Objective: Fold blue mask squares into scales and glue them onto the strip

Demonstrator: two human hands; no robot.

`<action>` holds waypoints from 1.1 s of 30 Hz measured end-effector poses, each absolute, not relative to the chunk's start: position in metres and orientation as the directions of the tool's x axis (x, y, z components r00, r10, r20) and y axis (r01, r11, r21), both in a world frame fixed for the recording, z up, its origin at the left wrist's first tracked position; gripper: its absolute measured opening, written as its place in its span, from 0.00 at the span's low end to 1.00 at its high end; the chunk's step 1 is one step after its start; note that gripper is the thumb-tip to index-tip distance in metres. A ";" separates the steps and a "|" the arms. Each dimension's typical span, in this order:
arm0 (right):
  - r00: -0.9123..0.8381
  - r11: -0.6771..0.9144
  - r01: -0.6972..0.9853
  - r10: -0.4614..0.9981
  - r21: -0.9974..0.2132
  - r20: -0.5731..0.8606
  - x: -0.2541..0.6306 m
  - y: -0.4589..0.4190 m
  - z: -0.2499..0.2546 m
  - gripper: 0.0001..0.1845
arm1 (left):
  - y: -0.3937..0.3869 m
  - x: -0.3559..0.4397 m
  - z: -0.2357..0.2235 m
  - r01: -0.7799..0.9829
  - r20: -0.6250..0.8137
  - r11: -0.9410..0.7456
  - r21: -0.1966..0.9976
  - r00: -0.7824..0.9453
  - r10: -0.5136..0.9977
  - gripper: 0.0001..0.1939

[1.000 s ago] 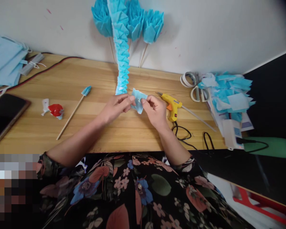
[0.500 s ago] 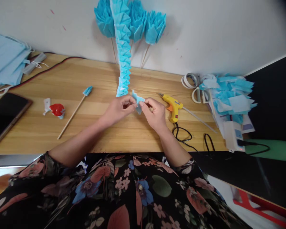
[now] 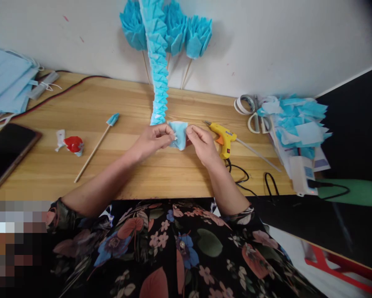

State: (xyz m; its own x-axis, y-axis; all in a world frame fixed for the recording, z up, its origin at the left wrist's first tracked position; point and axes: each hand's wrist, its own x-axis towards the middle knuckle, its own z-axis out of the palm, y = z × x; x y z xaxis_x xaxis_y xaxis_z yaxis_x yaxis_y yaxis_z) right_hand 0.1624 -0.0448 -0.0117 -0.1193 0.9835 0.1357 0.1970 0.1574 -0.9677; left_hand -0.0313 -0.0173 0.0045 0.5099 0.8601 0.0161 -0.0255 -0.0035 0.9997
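Observation:
A small piece of light blue fabric [image 3: 180, 134] is stretched out above the table between my two hands. My left hand [image 3: 156, 140] pinches its left edge between thumb and fingers. On the opposite side, my right hand [image 3: 201, 142] is closed on the right edge. Just beyond my left hand ends a long strip of folded blue pieces [image 3: 159, 89], which runs up toward the wall. A wooden stick [image 3: 94, 151] with a small blue bud at its tip lies left of my left hand. The yellow glue gun [image 3: 225, 136] rests right of my right hand.
Blue fabric flowers [image 3: 199, 37] on sticks lean against the wall. At right are tape [image 3: 244, 104], scissors [image 3: 259, 123], a pile of blue pieces [image 3: 300, 120] and a white power socket [image 3: 304, 176]. At left lie blue masks [image 3: 8, 82], a phone [image 3: 10, 153] and a red wrapped item [image 3: 74, 144].
The blue fabric piece was crumpled between my fingertips and now spreads flatter and wider. My hands have moved slightly apart.

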 end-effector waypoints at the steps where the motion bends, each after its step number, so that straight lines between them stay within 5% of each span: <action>1: -0.108 0.137 0.178 0.987 -0.975 0.119 0.162 -0.045 -0.012 0.26 | -0.017 -0.031 0.005 -0.018 0.014 -0.006 1.000 0.507 0.862 0.08; 23: 0.082 0.217 0.326 0.963 -0.920 0.257 0.155 -0.049 -0.005 0.12 | -0.022 -0.031 0.011 0.155 0.147 -0.253 0.955 0.491 0.858 0.16; 33: 0.018 0.289 0.488 0.940 -0.823 0.341 0.150 -0.054 -0.006 0.11 | -0.023 -0.024 0.000 0.162 0.133 -0.215 0.963 0.406 0.904 0.09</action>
